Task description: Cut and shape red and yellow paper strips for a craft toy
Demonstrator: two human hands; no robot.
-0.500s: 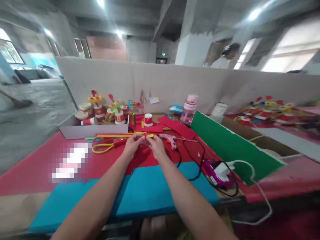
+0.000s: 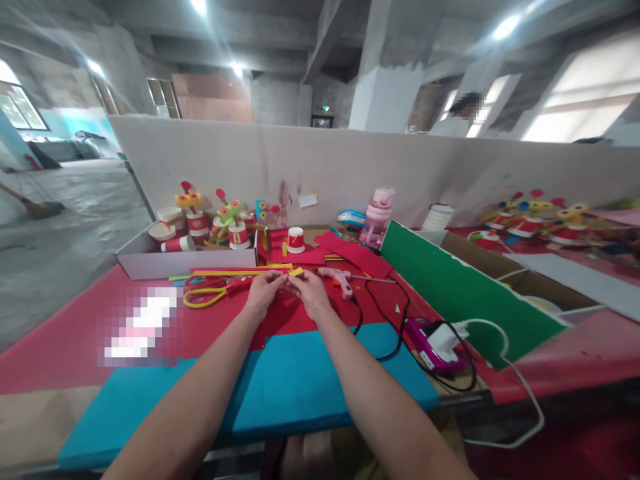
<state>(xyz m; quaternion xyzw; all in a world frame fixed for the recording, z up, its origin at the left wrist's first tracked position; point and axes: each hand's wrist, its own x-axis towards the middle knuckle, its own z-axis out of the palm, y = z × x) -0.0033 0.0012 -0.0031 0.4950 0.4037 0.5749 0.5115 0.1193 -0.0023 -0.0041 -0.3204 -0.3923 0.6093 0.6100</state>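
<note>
My left hand (image 2: 265, 292) and my right hand (image 2: 311, 292) meet over the red tabletop, fingertips pinched close together. Between them is a small folded paper piece (image 2: 297, 272), yellow with some red at its left side. Both hands grip it, the left at the red part and the right at the yellow. Yellow and red paper strips (image 2: 225, 272) lie just behind my left hand. Yellow-handled scissors (image 2: 205, 297) rest to its left. A pink glue gun (image 2: 343, 280) lies to the right of my right hand.
A white box (image 2: 187, 263) holds paper-cup figures at the back left. One red cup (image 2: 295, 240) stands behind my hands. A green-sided box (image 2: 465, 293), a purple power strip (image 2: 435, 350) and cables are right. Blue sheets (image 2: 320, 380) lie in front. A person (image 2: 460, 117) is beyond the partition.
The small yellow piece has turned and shifted slightly left between my fingertips. My hands have moved a little closer together. The person beyond the partition has shifted slightly right.
</note>
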